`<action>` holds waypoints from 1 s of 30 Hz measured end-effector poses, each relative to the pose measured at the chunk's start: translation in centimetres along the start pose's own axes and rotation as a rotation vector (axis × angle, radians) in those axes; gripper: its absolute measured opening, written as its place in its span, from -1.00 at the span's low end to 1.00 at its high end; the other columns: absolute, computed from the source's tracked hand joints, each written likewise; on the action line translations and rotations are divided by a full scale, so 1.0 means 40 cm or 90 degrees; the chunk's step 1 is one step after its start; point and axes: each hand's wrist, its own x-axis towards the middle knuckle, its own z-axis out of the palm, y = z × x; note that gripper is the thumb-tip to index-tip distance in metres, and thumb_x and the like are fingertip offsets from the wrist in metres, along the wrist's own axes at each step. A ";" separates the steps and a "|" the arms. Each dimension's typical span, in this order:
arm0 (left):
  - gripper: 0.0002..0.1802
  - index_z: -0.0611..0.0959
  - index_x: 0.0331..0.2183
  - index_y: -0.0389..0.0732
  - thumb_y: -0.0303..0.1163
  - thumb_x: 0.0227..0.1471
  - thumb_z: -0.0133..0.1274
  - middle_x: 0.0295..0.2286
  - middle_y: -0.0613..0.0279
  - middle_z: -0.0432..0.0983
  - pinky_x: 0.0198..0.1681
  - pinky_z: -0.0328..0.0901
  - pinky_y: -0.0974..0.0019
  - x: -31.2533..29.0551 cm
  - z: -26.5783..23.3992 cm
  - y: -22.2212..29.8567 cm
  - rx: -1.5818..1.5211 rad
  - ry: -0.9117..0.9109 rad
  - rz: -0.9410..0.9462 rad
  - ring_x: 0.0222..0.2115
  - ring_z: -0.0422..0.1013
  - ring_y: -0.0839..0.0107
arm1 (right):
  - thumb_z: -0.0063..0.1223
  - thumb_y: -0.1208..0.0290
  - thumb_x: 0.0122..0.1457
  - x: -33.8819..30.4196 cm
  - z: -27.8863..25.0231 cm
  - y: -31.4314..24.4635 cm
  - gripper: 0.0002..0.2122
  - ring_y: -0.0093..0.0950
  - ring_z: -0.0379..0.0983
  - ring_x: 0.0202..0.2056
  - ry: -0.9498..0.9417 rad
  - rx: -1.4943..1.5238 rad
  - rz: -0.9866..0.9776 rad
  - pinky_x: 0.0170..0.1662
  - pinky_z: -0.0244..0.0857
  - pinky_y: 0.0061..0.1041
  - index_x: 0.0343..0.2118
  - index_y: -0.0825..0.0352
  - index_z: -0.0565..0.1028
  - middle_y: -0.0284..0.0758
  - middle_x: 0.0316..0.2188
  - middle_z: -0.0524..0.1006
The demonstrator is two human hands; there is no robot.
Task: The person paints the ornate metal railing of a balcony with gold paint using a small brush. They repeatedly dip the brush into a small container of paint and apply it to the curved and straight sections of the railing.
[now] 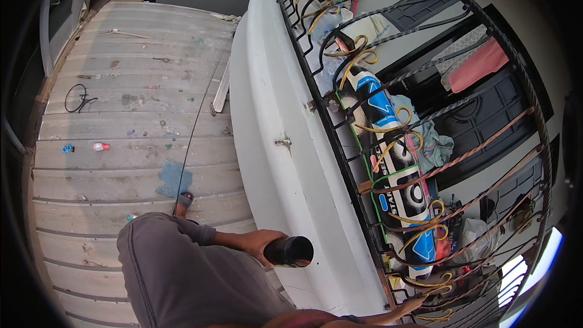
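My left hand (262, 246) is wrapped round a black cylindrical container (290, 251), its round end turned toward me. This hand is beside my bent, grey-trousered leg (188, 267), just left of the white ledge (267, 103). At the lower right, my right hand (415, 305) reaches over the ledge to the black metal railing (384, 249) and appears to grip it near the bottom end. Its separate fingers are hard to make out. A sandalled foot (186, 199) shows beyond the knee on the corrugated roof sheeting (115, 176).
On the sheeting lie a blue cloth scrap (174, 179), a red-and-white bottle (101, 146), a blue object (68, 148) and a black wire loop (76, 98). A thin cable (200, 115) crosses it. Behind the railing is a printed banner (398, 176), with hanging cloths and bags.
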 end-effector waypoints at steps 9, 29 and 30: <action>0.06 0.41 0.15 -0.30 0.11 -0.27 0.43 -0.02 -0.10 0.47 0.11 0.31 0.07 -0.005 -0.026 -0.016 0.054 0.054 0.078 0.04 0.43 -0.01 | -0.09 0.26 0.37 0.000 0.023 -0.061 -0.66 -0.20 0.41 -0.51 -0.041 -0.029 -0.025 -0.45 0.30 -0.16 -0.22 0.52 0.56 -0.01 -0.51 0.53; 0.03 0.42 0.11 -0.28 0.09 -0.30 0.45 -0.09 -0.08 0.52 0.04 0.37 0.05 -0.055 -0.029 -0.009 0.075 0.136 0.123 -0.04 0.48 -0.03 | -0.10 0.24 0.38 0.011 -0.045 -0.127 -0.63 -0.07 0.50 -0.42 -0.057 -0.077 -0.056 -0.38 0.36 -0.08 -0.16 0.53 0.55 0.08 -0.44 0.56; 0.03 0.42 0.11 -0.28 0.09 -0.30 0.45 -0.09 -0.08 0.52 0.04 0.37 0.05 -0.061 -0.030 -0.007 0.064 0.135 0.122 -0.04 0.48 -0.03 | -0.10 0.24 0.38 0.011 -0.047 -0.127 -0.63 -0.06 0.50 -0.42 -0.055 -0.079 -0.057 -0.38 0.36 -0.07 -0.15 0.53 0.55 0.09 -0.44 0.57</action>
